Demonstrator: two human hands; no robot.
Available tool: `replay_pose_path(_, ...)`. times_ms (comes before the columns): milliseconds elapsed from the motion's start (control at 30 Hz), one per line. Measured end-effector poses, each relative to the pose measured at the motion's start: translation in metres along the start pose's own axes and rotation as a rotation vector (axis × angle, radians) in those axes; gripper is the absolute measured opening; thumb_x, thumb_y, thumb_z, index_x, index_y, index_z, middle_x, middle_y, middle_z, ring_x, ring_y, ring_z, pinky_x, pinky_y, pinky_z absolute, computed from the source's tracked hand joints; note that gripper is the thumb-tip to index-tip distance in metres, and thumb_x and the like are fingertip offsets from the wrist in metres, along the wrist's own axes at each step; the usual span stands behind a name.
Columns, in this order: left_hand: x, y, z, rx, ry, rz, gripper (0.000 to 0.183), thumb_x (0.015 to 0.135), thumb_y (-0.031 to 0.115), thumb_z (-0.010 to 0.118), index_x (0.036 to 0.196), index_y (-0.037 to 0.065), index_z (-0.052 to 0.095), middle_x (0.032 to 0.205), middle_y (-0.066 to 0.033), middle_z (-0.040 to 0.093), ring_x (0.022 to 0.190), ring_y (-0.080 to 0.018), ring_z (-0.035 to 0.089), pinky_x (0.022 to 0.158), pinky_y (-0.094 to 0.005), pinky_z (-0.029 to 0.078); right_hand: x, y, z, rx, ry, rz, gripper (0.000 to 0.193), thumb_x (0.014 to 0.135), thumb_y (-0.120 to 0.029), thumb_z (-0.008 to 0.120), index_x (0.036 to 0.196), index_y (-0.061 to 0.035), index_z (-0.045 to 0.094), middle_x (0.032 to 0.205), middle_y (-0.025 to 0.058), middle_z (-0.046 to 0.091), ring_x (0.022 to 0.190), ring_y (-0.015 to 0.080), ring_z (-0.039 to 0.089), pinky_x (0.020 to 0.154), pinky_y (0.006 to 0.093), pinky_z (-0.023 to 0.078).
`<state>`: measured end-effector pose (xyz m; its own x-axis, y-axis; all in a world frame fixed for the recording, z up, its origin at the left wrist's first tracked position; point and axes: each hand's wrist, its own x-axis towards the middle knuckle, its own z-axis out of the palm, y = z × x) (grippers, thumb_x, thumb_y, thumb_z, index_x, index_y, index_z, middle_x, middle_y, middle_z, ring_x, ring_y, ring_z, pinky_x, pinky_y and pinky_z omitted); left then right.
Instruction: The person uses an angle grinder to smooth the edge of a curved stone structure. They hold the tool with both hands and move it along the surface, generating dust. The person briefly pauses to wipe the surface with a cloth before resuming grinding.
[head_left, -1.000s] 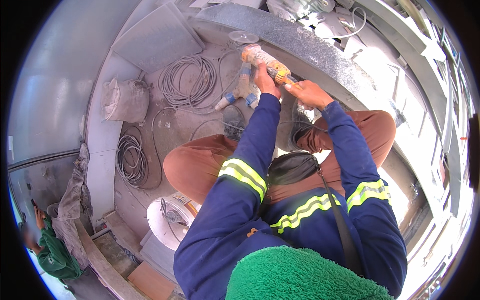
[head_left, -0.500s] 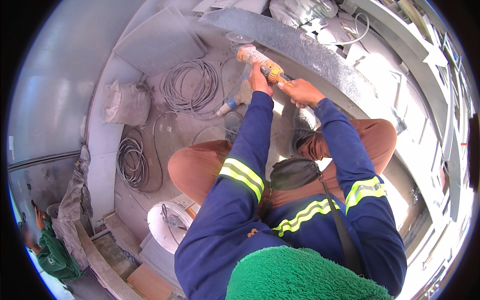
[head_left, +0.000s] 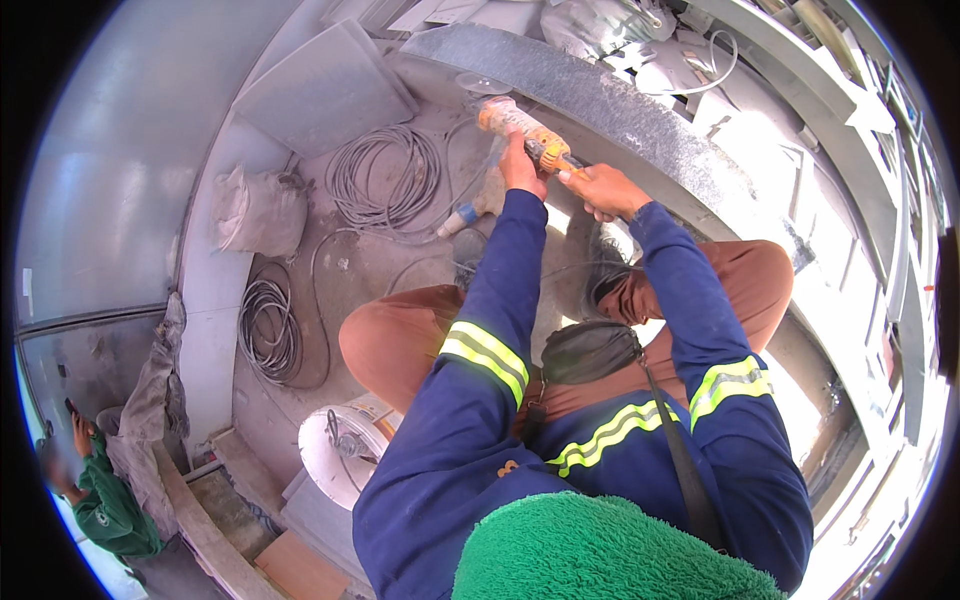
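Grinder (head_left: pixel 511 119), orange and dusty, is held in the left hand (head_left: pixel 521 168); the right hand (head_left: pixel 607 191) holds its back end.

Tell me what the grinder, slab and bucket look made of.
Grinder: probably plastic housing, orange under pale, matte dust; any metal there is hard to tell. Slab: likely stone, from its speckled grey face, though concrete is possible. Bucket: probably plastic, white and smooth-walled.

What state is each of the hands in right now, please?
Left hand: closed, holding the orange grinder by its body.
Right hand: closed around the orange grinder's rear end.
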<state>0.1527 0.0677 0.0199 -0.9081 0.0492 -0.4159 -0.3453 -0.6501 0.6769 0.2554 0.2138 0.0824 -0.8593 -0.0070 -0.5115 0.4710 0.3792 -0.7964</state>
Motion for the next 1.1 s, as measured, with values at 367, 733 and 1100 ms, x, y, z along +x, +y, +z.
replay_pose_path(367,-0.032,-0.014,-0.001,-0.020,-0.061,0.014,0.059,0.107,0.050,0.063,0.138,0.000,0.055,0.124,-0.0132,0.067,0.111,-0.0302,0.072,0.095,-0.0508,0.060,-0.029,0.014,-0.002,-0.038,0.015,0.008,0.073,0.101,-0.064,0.062,0.128,0.0040,0.068,0.073,0.0076,0.064,0.056,0.0182,0.065,0.050,0.0332,0.052)
replay_pose_path(733,-0.034,-0.028,0.001,-0.041,-0.048,0.094,0.058,0.108,0.048,0.061,0.137,-0.002,0.056,0.122,-0.0134,0.068,0.108,-0.0291,0.072,0.091,-0.0479,0.061,-0.041,0.020,-0.004,-0.037,0.003,-0.010,0.069,0.102,-0.063,0.061,0.112,0.0046,0.069,0.072,0.0081,0.065,0.055,0.0187,0.065,0.049,0.0337,0.052)
replay_pose_path(1100,-0.013,-0.017,0.005,-0.024,0.030,0.059,0.052,0.105,0.046,0.065,0.135,0.005,0.061,0.117,-0.0095,0.069,0.099,-0.0242,0.073,0.080,-0.0434,0.062,-0.016,0.011,-0.005,0.016,0.008,0.006,0.069,0.101,-0.063,0.063,0.113,0.0049,0.067,0.073,0.0075,0.063,0.053,0.0174,0.061,0.046,0.0336,0.047)
